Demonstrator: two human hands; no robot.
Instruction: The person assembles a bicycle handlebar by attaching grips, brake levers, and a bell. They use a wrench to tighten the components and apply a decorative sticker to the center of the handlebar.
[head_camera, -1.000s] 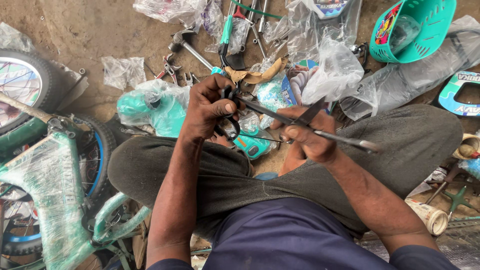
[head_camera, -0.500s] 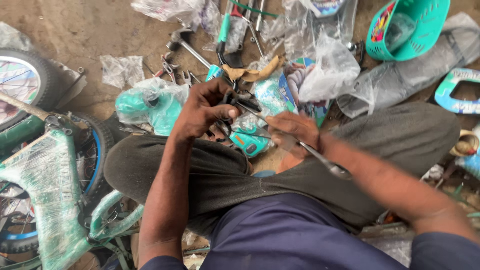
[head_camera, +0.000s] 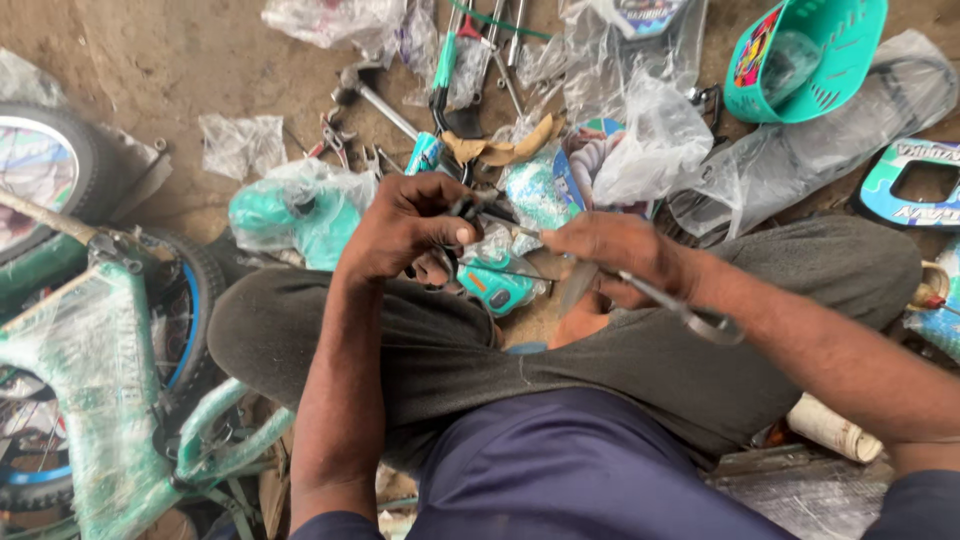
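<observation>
The person is sitting cross-legged on the dirt floor (head_camera: 150, 60), grey trousers and a dark blue shirt filling the near edge of the view. Above the knees, the right hand (head_camera: 610, 255) is closing around the shaft of a long grey metal spanner (head_camera: 690, 315), whose ring end is sticking out over the right thigh. Just beside it, the left hand (head_camera: 405, 230) is pinching a small dark metal part (head_camera: 465, 208) between thumb and fingers; its exact shape is hard to tell. To the left, a green bicycle frame wrapped in clear plastic (head_camera: 90, 390) is lying beside a black tyre (head_camera: 60, 150). Beyond the hands, crumpled clear plastic bags (head_camera: 650, 140) and loose tools are littering the floor. Farthest, a teal plastic basket (head_camera: 810, 60) is lying tipped at the upper right.
</observation>
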